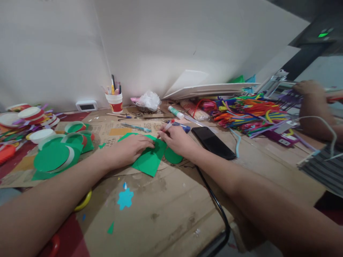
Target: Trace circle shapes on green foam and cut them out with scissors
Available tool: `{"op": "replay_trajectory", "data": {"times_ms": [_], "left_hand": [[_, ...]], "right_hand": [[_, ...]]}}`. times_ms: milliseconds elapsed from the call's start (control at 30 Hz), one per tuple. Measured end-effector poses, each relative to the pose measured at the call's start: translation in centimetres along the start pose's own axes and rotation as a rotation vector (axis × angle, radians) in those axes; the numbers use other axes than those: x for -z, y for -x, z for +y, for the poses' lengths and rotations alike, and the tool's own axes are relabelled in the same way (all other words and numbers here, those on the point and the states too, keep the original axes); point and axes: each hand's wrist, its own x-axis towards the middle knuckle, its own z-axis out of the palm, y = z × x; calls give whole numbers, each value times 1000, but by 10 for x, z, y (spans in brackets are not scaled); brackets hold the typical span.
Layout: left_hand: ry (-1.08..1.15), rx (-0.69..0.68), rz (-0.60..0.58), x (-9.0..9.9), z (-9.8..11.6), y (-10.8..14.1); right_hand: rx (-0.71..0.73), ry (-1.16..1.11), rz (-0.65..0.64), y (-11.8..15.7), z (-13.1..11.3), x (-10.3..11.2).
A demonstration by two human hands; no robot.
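**Green sheet pinned and marked on a crowded craft table**

White walls meet in a corner behind a cardboard-covered table [166, 200] strewn with craft supplies. Near the middle of the view lies a green foam sheet [148, 160]. The left hand [128, 149] presses flat on it from 9 o'clock, fingers spread and released, grasping nothing. The right hand [178, 141] comes in from 3 o'clock, its grip clenched around a white pen with a red cap [166, 127], whose tip points down at the upper edge of the sheet. A green disc [173, 156] lies just beside the sheet, partly under the right wrist.

At 9 o'clock of the sheet sits a stack of green circles [55, 157], with red-and-white lids [29, 114] beyond it. At 12 o'clock a paper cup [116, 102] holds pens, and a glue stick [176, 112] lies nearby. A black phone [213, 142] rests at 3 o'clock, with a heap of coloured pipe cleaners [246, 110] behind it. Another person's arm [311, 103] rests at the far right.
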Motion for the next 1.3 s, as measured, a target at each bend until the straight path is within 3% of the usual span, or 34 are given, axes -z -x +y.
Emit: {"op": "replay_trajectory", "data": {"times_ms": [1300], "left_hand": [[2,34,-9,4,4,0]], "right_hand": [[-15,144,13,0,0,2]]}}
